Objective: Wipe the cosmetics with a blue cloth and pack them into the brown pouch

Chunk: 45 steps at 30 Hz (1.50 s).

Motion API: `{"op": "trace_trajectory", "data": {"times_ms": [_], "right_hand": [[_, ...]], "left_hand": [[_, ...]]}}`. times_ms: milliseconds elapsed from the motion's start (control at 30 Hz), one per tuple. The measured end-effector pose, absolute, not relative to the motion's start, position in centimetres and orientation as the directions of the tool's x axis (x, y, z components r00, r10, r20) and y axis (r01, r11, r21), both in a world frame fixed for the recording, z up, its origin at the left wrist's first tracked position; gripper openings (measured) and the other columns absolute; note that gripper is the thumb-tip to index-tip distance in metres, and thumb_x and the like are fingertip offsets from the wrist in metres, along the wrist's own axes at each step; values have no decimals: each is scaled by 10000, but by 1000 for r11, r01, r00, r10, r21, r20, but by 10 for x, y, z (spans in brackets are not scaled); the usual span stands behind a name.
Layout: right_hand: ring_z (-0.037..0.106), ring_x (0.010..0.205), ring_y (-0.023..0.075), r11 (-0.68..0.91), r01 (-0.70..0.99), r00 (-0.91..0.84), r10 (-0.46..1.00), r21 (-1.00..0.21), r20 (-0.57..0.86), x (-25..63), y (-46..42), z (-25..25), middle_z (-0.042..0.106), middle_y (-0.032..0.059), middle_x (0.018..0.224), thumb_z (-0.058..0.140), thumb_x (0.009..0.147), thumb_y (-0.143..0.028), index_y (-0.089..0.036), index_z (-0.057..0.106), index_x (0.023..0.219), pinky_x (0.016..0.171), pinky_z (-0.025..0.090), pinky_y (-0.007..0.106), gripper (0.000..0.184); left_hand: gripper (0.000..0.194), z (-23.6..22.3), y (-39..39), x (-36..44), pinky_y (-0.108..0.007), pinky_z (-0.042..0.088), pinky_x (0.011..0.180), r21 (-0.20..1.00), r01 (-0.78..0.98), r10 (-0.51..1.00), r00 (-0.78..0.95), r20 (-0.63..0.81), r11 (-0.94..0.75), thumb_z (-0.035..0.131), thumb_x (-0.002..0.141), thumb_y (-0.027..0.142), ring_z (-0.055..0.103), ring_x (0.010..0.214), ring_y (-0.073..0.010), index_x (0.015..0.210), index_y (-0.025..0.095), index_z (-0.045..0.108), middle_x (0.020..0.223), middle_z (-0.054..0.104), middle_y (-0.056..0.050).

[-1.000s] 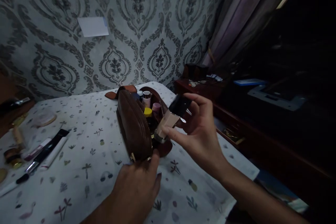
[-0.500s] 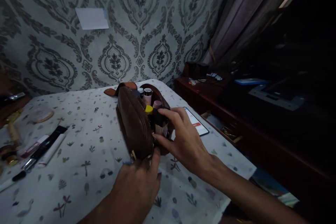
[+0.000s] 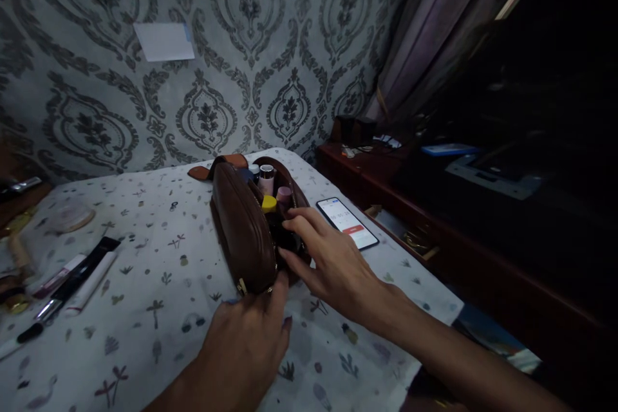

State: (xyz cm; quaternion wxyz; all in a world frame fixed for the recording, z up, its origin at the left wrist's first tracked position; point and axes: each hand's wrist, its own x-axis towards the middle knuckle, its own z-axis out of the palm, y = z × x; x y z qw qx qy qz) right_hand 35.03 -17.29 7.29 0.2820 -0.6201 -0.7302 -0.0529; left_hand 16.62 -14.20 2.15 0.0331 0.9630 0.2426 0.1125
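Observation:
A brown leather toiletry bag point(image 3: 241, 225) sits unzipped on the cloth-covered table. In its opening I see a bottle with a yellow cap point(image 3: 269, 204), a pink-capped bottle point(image 3: 284, 195) and a pale tube with a silver cap point(image 3: 266, 179). My left hand point(image 3: 246, 335) grips the bag's near end by the zipper, fingertips partly hidden. Over the near part of the opening is my right hand point(image 3: 333, 261), thumb and fingers apart, fingertips at the dark interior. No object shows clearly between them.
A lit phone point(image 3: 350, 224) lies right of the bag. At the left are a makeup brush point(image 3: 62, 296), a white tube point(image 3: 91, 283) and a round compact point(image 3: 72, 215). Beyond the table's right edge stands a dark red desk point(image 3: 347, 164) with a partly open drawer point(image 3: 410, 235).
The dark-capped bottle with a beige body between my right fingers has gone down into the bag, out of sight. My left hand stays at the bag's near end.

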Motion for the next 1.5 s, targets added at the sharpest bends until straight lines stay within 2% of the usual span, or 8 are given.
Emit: {"op": "trace_trajectory", "data": {"times_ms": [167, 367, 567, 733, 900, 1267, 1367, 1500], "right_hand": [[622, 986, 256, 289, 934, -142, 839, -209, 525, 353, -175, 77, 634, 124, 1095, 523, 925, -172, -204, 590, 995, 761, 567, 393, 102], [623, 984, 244, 349, 914, -183, 810, -207, 557, 354, -178, 73, 656, 134, 1119, 472, 958, -152, -180, 624, 1029, 780, 569, 394, 171], [638, 1002, 243, 364, 907, -180, 789, -212, 588, 356, -180, 69, 660, 134, 1174, 485, 961, -175, -191, 628, 1105, 784, 587, 401, 204], [630, 1065, 248, 359, 910, -162, 770, -208, 617, 361, -180, 69, 640, 146, 1225, 488, 956, -158, -181, 629, 1179, 809, 598, 402, 265], [618, 1101, 243, 401, 884, -186, 774, -240, 606, 365, -180, 69, 643, 145, 1222, 462, 961, -123, -175, 595, 1252, 870, 591, 418, 324], [608, 1034, 233, 448, 859, -163, 698, -248, 697, 366, -184, 63, 637, 131, 1164, 471, 941, -79, -180, 575, 1210, 823, 581, 401, 305], [603, 1040, 239, 460, 853, -182, 704, -245, 687, 366, -185, 61, 637, 128, 1151, 458, 931, -61, -178, 564, 1223, 825, 578, 408, 332], [610, 1048, 232, 444, 846, -172, 751, -294, 638, 368, -184, 64, 624, 125, 1158, 437, 951, -88, -179, 561, 1219, 833, 573, 393, 309]], "left_hand": [[560, 16, -140, 164, -263, 515, 544, 136, 479, 498, 847, 189, -867, 493, 908, 246, 729, 749, -232, 1453, 177, 385, 954, 750, -122], [582, 18, -140, 163, -274, 518, 534, 106, 461, 473, 861, 186, -881, 482, 913, 246, 718, 690, -229, 1475, 180, 346, 889, 747, -96], [495, 23, -141, 165, -294, 523, 487, 34, 468, 464, 862, 205, -883, 489, 892, 216, 715, 635, -243, 1383, 150, 483, 813, 744, -84], [467, 29, -137, 165, -286, 518, 473, -69, 499, 470, 848, 245, -864, 512, 898, 204, 719, 665, -251, 1364, 180, 525, 821, 748, -86], [310, 42, -136, 169, -250, 514, 472, -82, 544, 496, 809, 317, -835, 552, 896, 215, 718, 649, -205, 1194, 224, 636, 812, 752, -36], [205, 55, -134, 177, -250, 502, 430, -126, 555, 445, 766, 464, -822, 637, 858, 209, 717, 600, -194, 1058, 214, 683, 721, 733, 7], [183, 55, -133, 176, -247, 504, 441, -152, 563, 449, 770, 453, -812, 597, 890, 210, 716, 613, -194, 1052, 222, 682, 724, 727, 6], [210, 57, -134, 173, -262, 521, 456, -156, 563, 481, 795, 369, -811, 525, 934, 204, 724, 645, -207, 1084, 249, 666, 745, 723, 11]]}}
